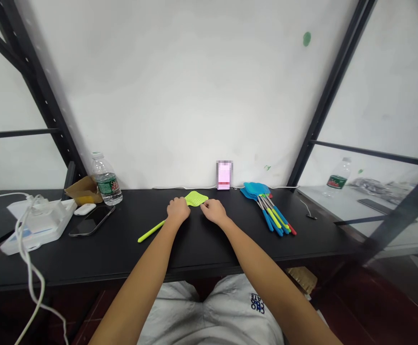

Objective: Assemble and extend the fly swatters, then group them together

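A yellow-green fly swatter [196, 198] lies slantwise over the black table, its head toward the wall and its handle pointing down to the left. My left hand [178, 211] is closed around it where the head meets the shaft, which hides that joint. At the head's right edge, my right hand [214, 211] pinches the corner between thumb and curled fingers. To the right rests a pile of several fly swatters [254, 190] with blue heads on top and blue, yellow-green and red handles.
A phone [224, 175] leans against the wall. On the left are a water bottle [107, 180], a cardboard box [84, 190], a dark phone [93, 221], a white case [84, 209] and a white power strip with cables [45, 223]. Black metal posts [329, 96] frame the table [209, 244].
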Demonstrator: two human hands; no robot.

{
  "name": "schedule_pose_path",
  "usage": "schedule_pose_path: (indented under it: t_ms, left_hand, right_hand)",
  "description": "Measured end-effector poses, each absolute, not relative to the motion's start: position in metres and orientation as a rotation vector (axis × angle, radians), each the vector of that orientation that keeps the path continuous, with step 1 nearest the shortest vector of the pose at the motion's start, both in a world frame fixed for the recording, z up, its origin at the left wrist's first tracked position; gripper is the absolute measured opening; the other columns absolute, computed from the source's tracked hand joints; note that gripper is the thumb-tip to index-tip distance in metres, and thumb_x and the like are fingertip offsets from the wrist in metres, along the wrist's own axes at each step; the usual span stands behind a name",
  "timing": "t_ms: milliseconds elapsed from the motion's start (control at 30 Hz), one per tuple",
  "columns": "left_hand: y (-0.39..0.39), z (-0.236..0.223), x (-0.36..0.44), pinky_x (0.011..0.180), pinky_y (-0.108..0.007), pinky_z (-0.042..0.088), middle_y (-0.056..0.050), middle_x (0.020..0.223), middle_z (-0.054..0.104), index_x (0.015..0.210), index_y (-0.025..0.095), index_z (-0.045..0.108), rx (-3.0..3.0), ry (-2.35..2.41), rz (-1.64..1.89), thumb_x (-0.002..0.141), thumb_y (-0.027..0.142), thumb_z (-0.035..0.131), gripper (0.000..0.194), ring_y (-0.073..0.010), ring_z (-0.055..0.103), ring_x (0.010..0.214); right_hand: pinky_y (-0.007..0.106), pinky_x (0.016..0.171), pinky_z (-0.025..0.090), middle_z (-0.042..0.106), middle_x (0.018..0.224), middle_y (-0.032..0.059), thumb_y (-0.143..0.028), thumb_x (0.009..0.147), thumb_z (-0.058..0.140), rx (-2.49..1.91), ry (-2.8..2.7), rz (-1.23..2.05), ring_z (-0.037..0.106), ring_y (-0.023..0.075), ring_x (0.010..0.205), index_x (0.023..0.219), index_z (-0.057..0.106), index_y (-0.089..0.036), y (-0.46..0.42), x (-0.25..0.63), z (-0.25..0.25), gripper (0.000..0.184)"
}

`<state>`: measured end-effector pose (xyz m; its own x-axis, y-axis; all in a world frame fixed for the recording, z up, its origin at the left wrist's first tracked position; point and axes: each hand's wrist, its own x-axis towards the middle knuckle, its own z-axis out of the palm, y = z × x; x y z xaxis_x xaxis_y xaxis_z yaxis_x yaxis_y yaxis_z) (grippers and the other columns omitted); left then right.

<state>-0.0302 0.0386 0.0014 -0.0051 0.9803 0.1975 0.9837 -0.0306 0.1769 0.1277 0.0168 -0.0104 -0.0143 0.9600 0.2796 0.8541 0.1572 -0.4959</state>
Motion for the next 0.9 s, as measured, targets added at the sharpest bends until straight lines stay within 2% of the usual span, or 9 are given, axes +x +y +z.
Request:
schedule_pose_path:
  t_ms: [367,633,900]
  left_hand:
    - [0.038,-0.002,-0.024,0.084,-0.036,0.048,-0.017,0.109,0.066,0.099,0.015,0.065,-2.395,-1.968,-0.388,0.086,0.033,0.043,0.031,-0.0283,0.061,0.105]
    - [0.036,-0.004,-0.021,0.085,-0.038,0.048,-0.019,0.109,0.065,0.101,0.013,0.065,-2.397,-1.948,-0.405,0.085,0.032,0.043,0.033,-0.0302,0.060,0.105]
    - [0.031,-0.005,-0.010,0.085,-0.038,0.047,-0.017,0.108,0.064,0.100,0.014,0.064,-2.417,-1.917,-0.434,0.087,0.024,0.041,0.028,-0.0291,0.060,0.104]
  right_hand:
    - [0.022,0.056,0.029,0.064,0.073,0.0031,-0.031,0.088,0.049,-1.730,-1.860,0.265,0.053,0.0130,0.068,0.069,0.065,-0.018,0.018,0.128,-0.010,0.027]
    - [0.022,0.059,0.033,0.064,0.071,0.0036,-0.029,0.087,0.049,-1.731,-1.819,0.249,0.056,0.0138,0.069,0.067,0.062,-0.018,0.019,0.130,-0.009,0.027]
    - [0.022,0.060,0.033,0.063,0.070,0.0032,-0.029,0.086,0.048,-1.751,-1.767,0.246,0.056,0.0141,0.069,0.065,0.061,-0.019,0.020,0.132,-0.009,0.027]
